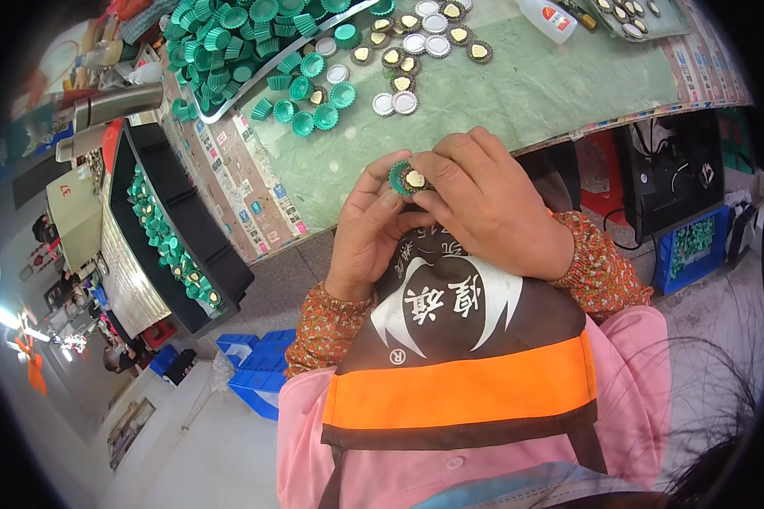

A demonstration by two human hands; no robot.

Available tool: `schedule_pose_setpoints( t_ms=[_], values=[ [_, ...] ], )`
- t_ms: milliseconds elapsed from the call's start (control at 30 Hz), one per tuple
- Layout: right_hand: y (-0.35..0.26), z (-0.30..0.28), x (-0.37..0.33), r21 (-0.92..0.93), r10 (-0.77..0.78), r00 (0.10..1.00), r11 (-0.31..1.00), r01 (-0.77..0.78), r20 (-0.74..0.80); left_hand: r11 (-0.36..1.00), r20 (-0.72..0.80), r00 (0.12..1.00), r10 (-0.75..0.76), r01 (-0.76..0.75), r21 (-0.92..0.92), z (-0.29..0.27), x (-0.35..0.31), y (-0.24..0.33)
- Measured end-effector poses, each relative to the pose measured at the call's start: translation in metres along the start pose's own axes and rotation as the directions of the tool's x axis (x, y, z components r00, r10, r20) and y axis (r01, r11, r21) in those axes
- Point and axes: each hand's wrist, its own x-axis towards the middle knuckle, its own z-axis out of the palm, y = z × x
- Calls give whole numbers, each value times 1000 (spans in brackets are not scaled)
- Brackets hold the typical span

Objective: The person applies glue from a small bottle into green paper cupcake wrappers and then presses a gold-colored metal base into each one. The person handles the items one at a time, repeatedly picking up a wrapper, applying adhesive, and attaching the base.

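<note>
Just above the apron, at the near edge of the table, both my hands meet. My left hand (pixel 356 229) pinches a small green crimped cap (pixel 395 176), like a bottle cap, between thumb and fingers. My right hand (pixel 494 199) has its fingertips on a small dark round piece with a cream centre (pixel 415 180), which sits against the cap's opening. Whether it lies inside the cap is not clear. Beyond my hands, several loose green caps (pixel 304 123) lie on the table, along with more round pieces (pixel 392 58), some dark with cream centres, others white.
A white-rimmed tray (pixel 244 89) heaped with green caps (pixel 216 42) stands at the far left of the green-covered table (pixel 526 102). At the back are a white bottle (pixel 550 19) and a bag of pieces (pixel 641 19). A black bin (pixel 191 216) holds caps at left; blue crates (pixel 259 369) stand lower.
</note>
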Motion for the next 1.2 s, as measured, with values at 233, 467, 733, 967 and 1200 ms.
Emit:
schedule_pose_setpoints(
  t_ms=[233, 467, 733, 967, 1200],
  values=[
    [-2, 4, -2, -33, -27, 1000, 999, 26, -4, 999, -14, 1000, -13, 13, 29, 1, -2, -3],
    [-2, 5, -4, -21, -31, 1000, 999, 31, -1, 999, -11, 1000, -29, 30, 37, 0, -4, -4],
    [-2, 6, -6, -31, -57, 998, 998, 56, -17, 991, -22, 1000, -14, 17, 131, 3, -5, -7],
    [6, 15, -13, 13, -33, 999, 999, 33, -10, 952, -76, 997, 13, 11, 307, 15, -6, 1],
    [12, 15, -19, 418, 267, 963, 871, -258, 36, 943, -162, 983, 82, -24, 333, 22, 1, -4]
  ],
)
